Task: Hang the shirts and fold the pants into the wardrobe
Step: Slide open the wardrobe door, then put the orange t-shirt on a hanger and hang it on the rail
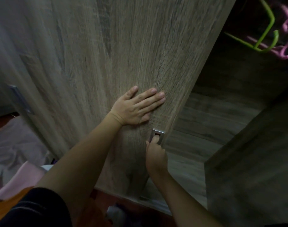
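A wood-grain sliding wardrobe door point(123, 54) fills the middle of the view. My left hand point(136, 107) lies flat on it, fingers spread, close to its right edge. Just below, my right hand point(154, 153) has its fingertips hooked into the recessed metal handle point(157, 135) at that edge. To the right the wardrobe stands open and dark inside, with a green hanger point(268, 35) and a pink hanger point(286, 48) up at the top right. No shirts or pants can be seen inside.
A wooden shelf or inner panel point(254, 169) juts out at the lower right. A second door with a metal handle point(20, 99) is at the left. Pink bedding point(13, 145) lies at the lower left, and reddish floor shows below the door.
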`<action>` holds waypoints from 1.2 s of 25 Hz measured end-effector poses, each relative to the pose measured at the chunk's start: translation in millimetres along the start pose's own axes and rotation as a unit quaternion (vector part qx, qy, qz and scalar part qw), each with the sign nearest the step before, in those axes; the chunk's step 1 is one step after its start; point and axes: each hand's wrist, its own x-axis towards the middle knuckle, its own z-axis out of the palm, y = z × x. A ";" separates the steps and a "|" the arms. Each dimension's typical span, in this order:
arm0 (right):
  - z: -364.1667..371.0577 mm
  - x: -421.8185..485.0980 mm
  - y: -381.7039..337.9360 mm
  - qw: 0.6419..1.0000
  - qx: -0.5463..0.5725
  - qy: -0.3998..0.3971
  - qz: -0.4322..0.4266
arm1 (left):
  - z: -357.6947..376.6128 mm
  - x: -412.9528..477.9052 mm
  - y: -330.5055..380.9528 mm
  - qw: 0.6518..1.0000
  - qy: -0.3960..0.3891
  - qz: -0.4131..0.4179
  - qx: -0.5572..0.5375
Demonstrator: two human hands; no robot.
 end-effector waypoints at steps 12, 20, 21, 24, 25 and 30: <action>-47.1 -15.8 0.0 0.991 -0.016 -0.129 -0.015 | -51.4 13.4 -9.6 0.978 -0.195 -0.010 -0.072; -73.6 -50.0 -44.7 0.980 0.011 -0.156 -0.124 | -181.3 -2.7 -6.8 0.823 -0.473 -0.280 -0.145; -72.9 -53.8 -54.9 0.977 0.029 -0.155 -0.143 | -201.1 -11.5 -5.9 0.809 -0.478 -0.315 -0.132; -67.1 -76.9 -94.7 0.951 0.128 -0.119 -0.257 | -275.6 -49.3 -11.5 0.758 -0.511 -0.397 -0.081; -65.7 -86.7 -108.8 0.932 0.183 -0.105 -0.294 | -302.4 -63.5 -13.6 0.736 -0.515 -0.434 -0.067; -58.8 -131.4 -171.6 0.858 0.294 -0.090 -0.412 | -400.6 -123.0 -6.3 0.617 -0.528 -0.584 -0.020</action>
